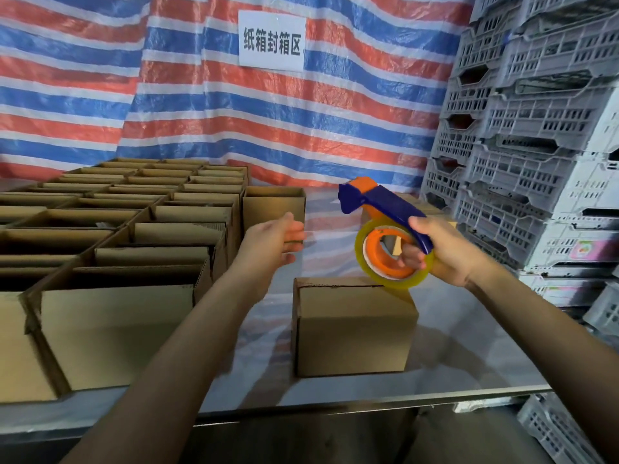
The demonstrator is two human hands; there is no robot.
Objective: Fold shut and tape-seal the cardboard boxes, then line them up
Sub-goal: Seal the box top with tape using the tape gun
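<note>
Landmark: closed cardboard carton [355, 329], upright on the glossy desk [469, 346], top flaps folded flat. Directly above its far right corner: blue-and-orange tape dispenser [385, 209], with the roll of clear tape [361, 254] hanging just over the carton top, contact not discernible; blade end raised and pointing away beyond the carton. Round the dispenser handle: right grip [445, 252], clamped, curled partly through the roll's core. Beyond the carton's left edge, in the air: left grip [278, 239], spread apart, straight-fingered, holding nothing. Left of the carton: block of open cartons [117, 316] in tight rows, flaps upright, filling that side of the desk. Behind the carton, past the left grip: single open carton [273, 205], just beside the block. Behind and right of the carton: further brown carton [432, 209], mostly hidden by dispenser and right grip. Right of the carton, off the desk: stacked grey slatted plastic crates [536, 128]. Far behind the carton: red, white and blue striped tarpaulin [335, 122] bearing a white printed sign [272, 40].
</note>
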